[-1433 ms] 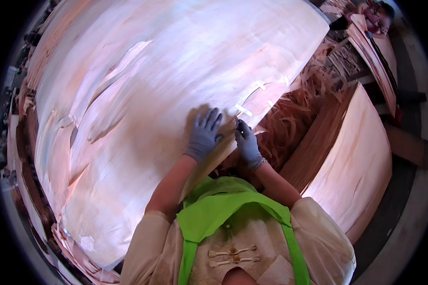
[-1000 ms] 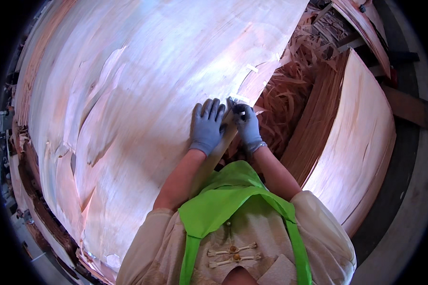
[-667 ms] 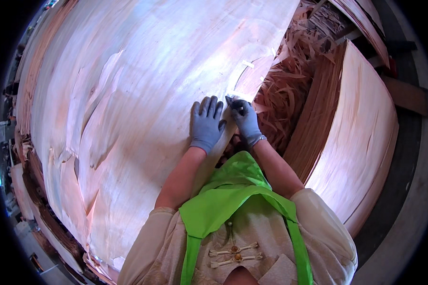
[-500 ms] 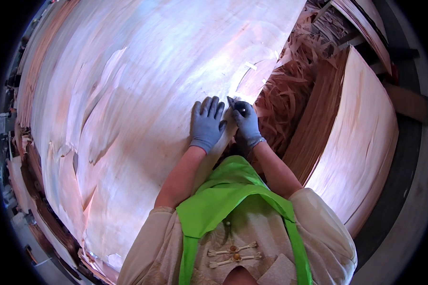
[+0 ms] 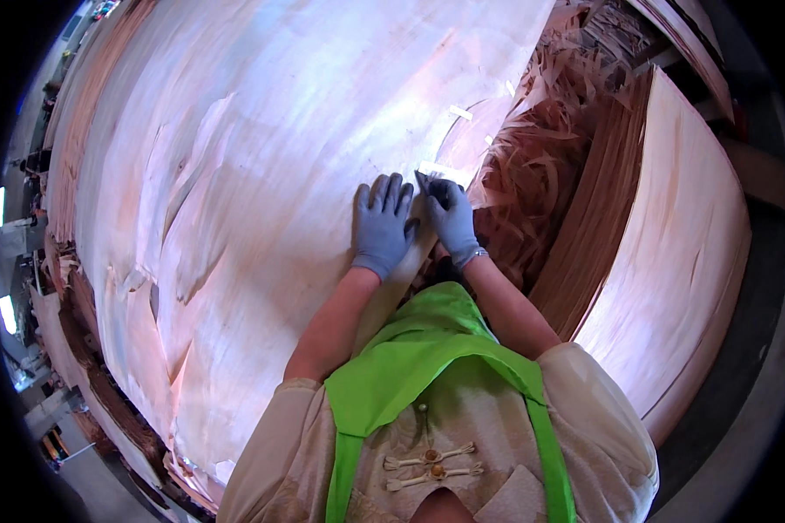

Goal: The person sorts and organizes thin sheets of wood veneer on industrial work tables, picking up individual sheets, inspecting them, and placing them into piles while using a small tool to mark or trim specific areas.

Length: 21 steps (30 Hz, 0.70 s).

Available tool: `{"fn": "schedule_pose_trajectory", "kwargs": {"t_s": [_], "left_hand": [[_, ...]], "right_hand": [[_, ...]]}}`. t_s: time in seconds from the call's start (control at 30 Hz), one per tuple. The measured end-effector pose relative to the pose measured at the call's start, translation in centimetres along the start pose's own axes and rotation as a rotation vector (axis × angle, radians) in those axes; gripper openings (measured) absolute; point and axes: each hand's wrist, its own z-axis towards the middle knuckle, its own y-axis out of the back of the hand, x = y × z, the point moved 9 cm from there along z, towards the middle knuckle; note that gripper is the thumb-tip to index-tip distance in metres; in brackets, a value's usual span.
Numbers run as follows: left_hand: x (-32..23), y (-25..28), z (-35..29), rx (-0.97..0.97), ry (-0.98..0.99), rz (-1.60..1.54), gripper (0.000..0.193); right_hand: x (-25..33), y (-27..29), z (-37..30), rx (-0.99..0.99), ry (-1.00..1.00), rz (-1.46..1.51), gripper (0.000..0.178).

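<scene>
A large pale wood veneer sheet (image 5: pixel 296 183) spreads under both hands. My left hand (image 5: pixel 382 228), in a grey glove with darker fingers, lies flat on it, fingers stretched out. Close beside it, at the sheet's right edge, my right hand (image 5: pixel 452 222) is closed around a small dark pointed knife (image 5: pixel 422 181). Its tip points away from me and to the left, beside a white tape strip (image 5: pixel 443 172). Just beyond lies a curved patch of veneer (image 5: pixel 467 141), with another small white tape piece (image 5: pixel 461 112) across its edge. Most of the knife is hidden in my fingers.
Right of the sheet, reddish veneer scraps (image 5: pixel 532 166) fill a gap. A tall veneer stack (image 5: pixel 671 253) stands beyond them. On the left, the sheet has raised, torn folds (image 5: pixel 183 209). My green apron (image 5: pixel 427 349) reaches the sheet's near edge.
The view has shifted slightly, with the surroundings sliding a little. My right hand and the knife tip have moved slightly, showing more of the white tape strip. My left hand stays flat.
</scene>
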Motion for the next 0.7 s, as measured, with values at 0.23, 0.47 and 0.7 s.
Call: {"fn": "schedule_pose_trajectory", "kwargs": {"t_s": [0.23,0.47,0.7], "left_hand": [[-0.1,-0.5,0.1,-0.017,-0.008,-0.012,0.058],[-0.1,-0.9,0.0,0.009,-0.008,0.038,0.06],[-0.1,-0.9,0.0,0.029,-0.011,0.057,0.061]], "right_hand": [[-2.8,-0.9,-0.1,-0.031,-0.079,0.215,0.021],[-4.1,0.3,-0.4,-0.063,-0.21,0.498,0.024],[-0.5,1.3,2.7,-0.035,-0.071,0.0,0.021]]}}
